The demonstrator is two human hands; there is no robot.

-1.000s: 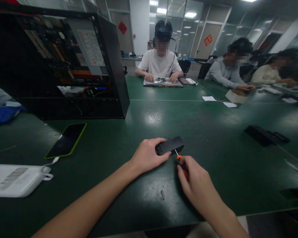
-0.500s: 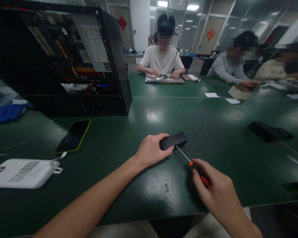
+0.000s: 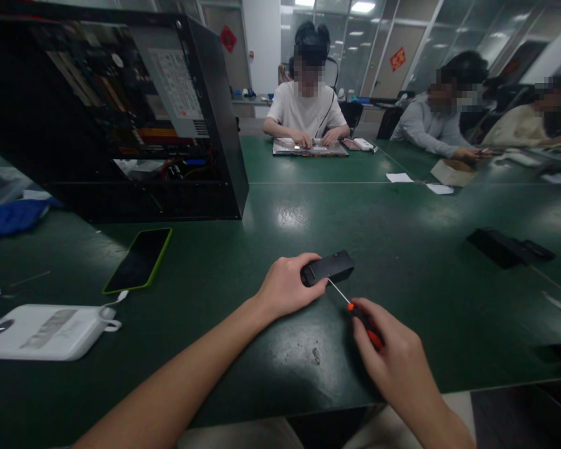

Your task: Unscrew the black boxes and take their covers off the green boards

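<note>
Head view, frame centre: your left hand (image 3: 287, 290) curls onto black module (image 3: 328, 267); right hand (image 3: 393, 365) fist-grips screwdriver (image 3: 361, 318), tip touching module's near edge.

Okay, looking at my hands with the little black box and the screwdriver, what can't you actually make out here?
Head view only:
- Screwdriver tip: too small and dark against the black box to tell whether it sits in a screw.
- Near end of the box: covered by the left hand.
- Screwdriver handle: mostly wrapped by the right hand.
- Label inside the computer case: too blurred to read.
</note>
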